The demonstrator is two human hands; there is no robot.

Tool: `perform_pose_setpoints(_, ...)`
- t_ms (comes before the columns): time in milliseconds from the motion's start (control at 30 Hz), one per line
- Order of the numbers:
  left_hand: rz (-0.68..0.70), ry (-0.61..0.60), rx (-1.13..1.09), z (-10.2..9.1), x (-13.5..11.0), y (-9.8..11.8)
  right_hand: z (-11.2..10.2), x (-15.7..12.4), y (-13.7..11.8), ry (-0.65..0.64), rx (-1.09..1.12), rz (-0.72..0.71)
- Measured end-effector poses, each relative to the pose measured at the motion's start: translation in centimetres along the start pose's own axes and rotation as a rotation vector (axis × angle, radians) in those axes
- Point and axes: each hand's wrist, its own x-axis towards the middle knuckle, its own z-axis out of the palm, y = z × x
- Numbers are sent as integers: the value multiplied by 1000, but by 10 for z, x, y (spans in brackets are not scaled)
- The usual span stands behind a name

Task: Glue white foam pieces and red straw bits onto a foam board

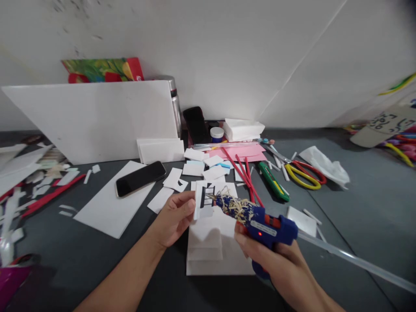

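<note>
Blue glue gun point(260, 223): right hand point(282, 260) is fist-gripping it, nozzle pointing left at white piece point(202, 200) that left hand point(175, 216) is pinching.

Handle of glue gun point(260, 223) hidden inside right hand point(282, 264). Clear glue stick point(357, 262) cut off at right edge. Steel flask point(175, 104) half hidden behind white board point(94, 121).

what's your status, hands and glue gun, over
Left hand pinching small white piece. Right hand gripping blue glue gun, nozzle at the piece. Nothing between them.
</note>
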Motion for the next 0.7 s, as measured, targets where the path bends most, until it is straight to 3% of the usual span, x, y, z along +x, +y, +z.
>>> perform_pose_setpoints(133,5,24,-14,-1,0,0,5,-2,-1,85,33,29)
perform_pose_setpoints(400,4,29,-20,-1,0,1,1,0,-2,-37,1,20)
perform_pose_setpoints(700,6,49,-16,-3,1,1,8,-3,-7,62,40,58)
